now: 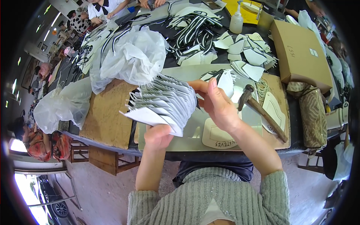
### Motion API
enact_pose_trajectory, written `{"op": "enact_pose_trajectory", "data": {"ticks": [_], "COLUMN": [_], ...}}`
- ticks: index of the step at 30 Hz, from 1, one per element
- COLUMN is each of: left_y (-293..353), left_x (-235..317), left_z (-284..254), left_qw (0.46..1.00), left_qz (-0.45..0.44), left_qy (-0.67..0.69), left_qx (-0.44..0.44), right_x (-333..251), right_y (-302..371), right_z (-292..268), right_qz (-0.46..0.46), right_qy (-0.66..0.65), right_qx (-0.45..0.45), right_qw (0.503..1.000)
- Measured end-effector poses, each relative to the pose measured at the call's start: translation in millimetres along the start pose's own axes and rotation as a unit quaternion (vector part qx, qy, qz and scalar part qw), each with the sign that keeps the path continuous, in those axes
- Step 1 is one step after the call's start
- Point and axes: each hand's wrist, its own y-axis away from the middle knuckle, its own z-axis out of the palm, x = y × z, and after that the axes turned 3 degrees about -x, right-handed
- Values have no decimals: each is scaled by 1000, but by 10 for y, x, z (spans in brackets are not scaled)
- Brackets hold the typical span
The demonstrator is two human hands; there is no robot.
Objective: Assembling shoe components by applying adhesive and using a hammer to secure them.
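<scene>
I hold up a thick fanned stack of white and grey cut pieces (168, 101), with loose threads along its left edges, over the work board. My left hand (159, 135) is closed on its near lower end, the thumb lying on the front piece. At the stack's right edge, the fingers of my right hand (221, 107) curl against it with the thumb raised; their tips are partly hidden. Below the right hand lies a pale flat template (219, 135) with a drawn outline. A hammer (258, 110) with a wooden handle rests to its right, beside another white template (273, 114).
Crumpled plastic bags (131, 52) fill the left. Beyond the board (180, 71) are piled white pieces (253, 50) and black-and-white straps (195, 30). A clear bottle (236, 20), cardboard box (300, 52) and patterned roll (312, 118) stand right. People sit across the table.
</scene>
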Motion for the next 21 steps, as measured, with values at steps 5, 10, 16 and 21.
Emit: {"op": "enact_pose_trajectory", "data": {"ticks": [5,10,16,21], "left_y": [-17,-32,-69,-46], "left_x": [-67,-76,-56,5], "left_z": [-67,-81,95,132], "left_qw": [971,980,978,995], "left_qz": [-23,8,16,22], "left_qy": [233,198,206,46], "left_qx": [48,24,31,81], "right_x": [-15,32,101,120], "right_y": [-8,-39,-28,11], "right_z": [197,239,242,286], "right_qz": [-50,-50,-89,-195], "right_qy": [-96,-91,-90,132], "right_qx": [41,75,130,53], "right_qw": [993,992,983,970]}}
